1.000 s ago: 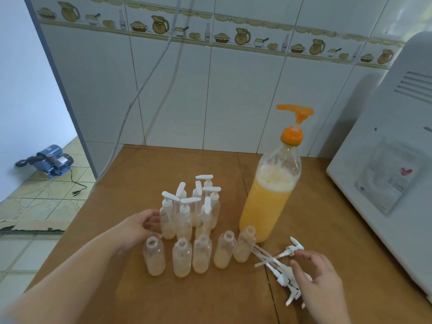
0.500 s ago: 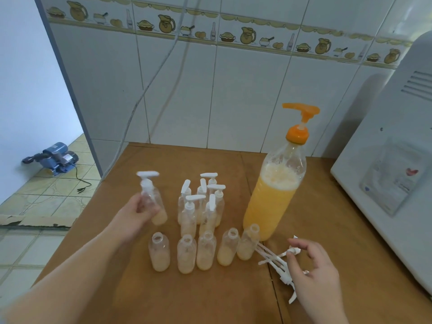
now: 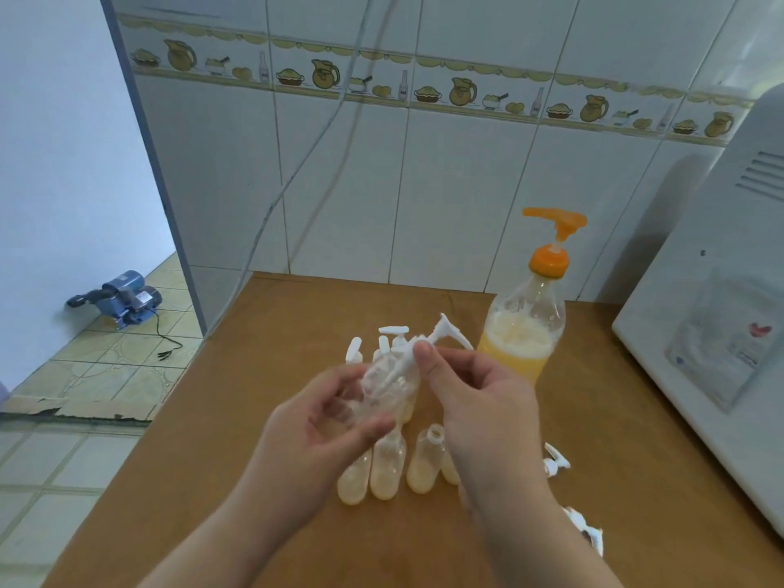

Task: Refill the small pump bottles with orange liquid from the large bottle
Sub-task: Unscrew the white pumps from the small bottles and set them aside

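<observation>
the brown table [image 3: 271, 333] takes up most of the room in front of the person, pushed against the tiled wall [image 3: 445, 184], with a white appliance [image 3: 721, 324] sitting along its right edge. on the floor off to the left there is a blue water pump [image 3: 123, 300]. toward the back right of the table stands the large bottle [image 3: 524, 333], upright, orange pump on top, about half full of orange liquid with foam above it. in front of it the left hand [image 3: 322, 426] is curled round a clear small bottle [image 3: 384, 386] held tilted above the table, and the right hand [image 3: 479, 401] pinches a white pump head [image 3: 441, 333] at that bottle's neck, its tube reaching down inside. below the hands a row of uncapped bottles [image 3: 386, 468] stands on the table with a little pale orange liquid in each. behind the hands a few capped bottles [image 3: 392, 335] show their white tops. loose pump heads [image 3: 555, 460] lie on the table just right of the right wrist.
</observation>
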The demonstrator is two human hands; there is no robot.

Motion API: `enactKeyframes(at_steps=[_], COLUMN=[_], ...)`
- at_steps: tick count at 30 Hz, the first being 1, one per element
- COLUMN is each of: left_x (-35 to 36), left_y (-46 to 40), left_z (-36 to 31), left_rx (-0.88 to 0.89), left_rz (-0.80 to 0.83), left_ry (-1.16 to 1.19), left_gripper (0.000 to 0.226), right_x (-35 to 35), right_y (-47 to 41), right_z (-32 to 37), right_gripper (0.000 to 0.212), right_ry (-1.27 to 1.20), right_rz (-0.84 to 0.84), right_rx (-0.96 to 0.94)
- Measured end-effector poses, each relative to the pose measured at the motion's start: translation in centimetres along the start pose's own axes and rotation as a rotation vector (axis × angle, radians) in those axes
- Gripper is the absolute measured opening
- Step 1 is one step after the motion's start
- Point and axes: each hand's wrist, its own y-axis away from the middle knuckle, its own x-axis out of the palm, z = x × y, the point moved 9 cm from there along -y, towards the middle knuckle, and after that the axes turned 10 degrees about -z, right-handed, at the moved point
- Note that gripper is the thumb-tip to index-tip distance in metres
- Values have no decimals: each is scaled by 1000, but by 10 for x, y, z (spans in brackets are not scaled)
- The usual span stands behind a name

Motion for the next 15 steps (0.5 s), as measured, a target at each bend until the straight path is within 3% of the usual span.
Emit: enactKeyframes(at_steps=[4,8,12,15], left_x=[-2,14,-5,9], left_y=[0,8,-5,-4], left_z=[-6,-19,-19,-17], left_rx=[9,-67,-151,-154], left_rz=[87,279,132,256], left_ry=[-16,107,264,176], left_gripper=[53,39,33,48], right_x=[2,9,-8,-1], right_y=[1,8,-9,-3], right_z=[-3,2,-3,-4], right_gripper=[11,25,34,34], right_ry=[-73,-132,-84,-95], right_rz=[77,209,115,223], right_rx=[100,158,143,154])
